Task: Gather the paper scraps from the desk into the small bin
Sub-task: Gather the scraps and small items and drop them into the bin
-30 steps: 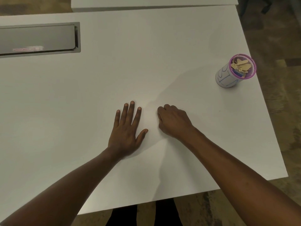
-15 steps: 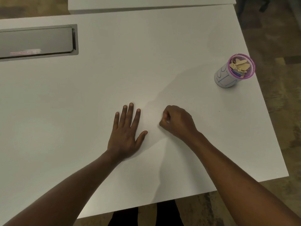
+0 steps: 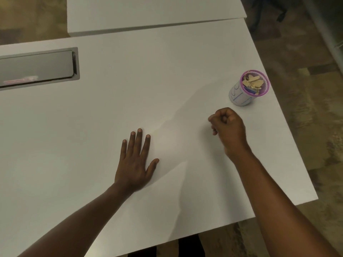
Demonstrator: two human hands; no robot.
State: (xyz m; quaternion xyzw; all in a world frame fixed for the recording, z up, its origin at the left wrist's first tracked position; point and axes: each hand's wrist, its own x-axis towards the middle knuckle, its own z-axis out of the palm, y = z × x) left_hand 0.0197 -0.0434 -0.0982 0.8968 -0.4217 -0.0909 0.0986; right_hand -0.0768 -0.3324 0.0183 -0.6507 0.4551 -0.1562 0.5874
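The small bin [image 3: 246,89] is standing upright on the white desk [image 3: 148,80], close to the right edge of it. It has a purple rim and a pale wall with blue lines. Tan paper scraps [image 3: 252,82] are lying inside the bin, and something blue is showing under them.

The right hand [image 3: 229,128] is staying just in front of the bin, a little to the left of it, and it is not touching the bin. Its fingers are curled into a fist, with the thumb pressing against the side of the first finger. I cannot tell if a scrap is inside the fist, because the fingers are hiding the palm.

The left hand [image 3: 136,162] is lying well to the left of the bin and nearer to the person. It is resting flat on the desk, palm down, with the fingers straight and slightly spread and the thumb pointing out to the right.

A grey recessed panel [image 3: 37,68] is sitting in the desk, far to the left of the bin. A second white desk [image 3: 148,13] is standing behind the bin, touching the far edge of the first one.
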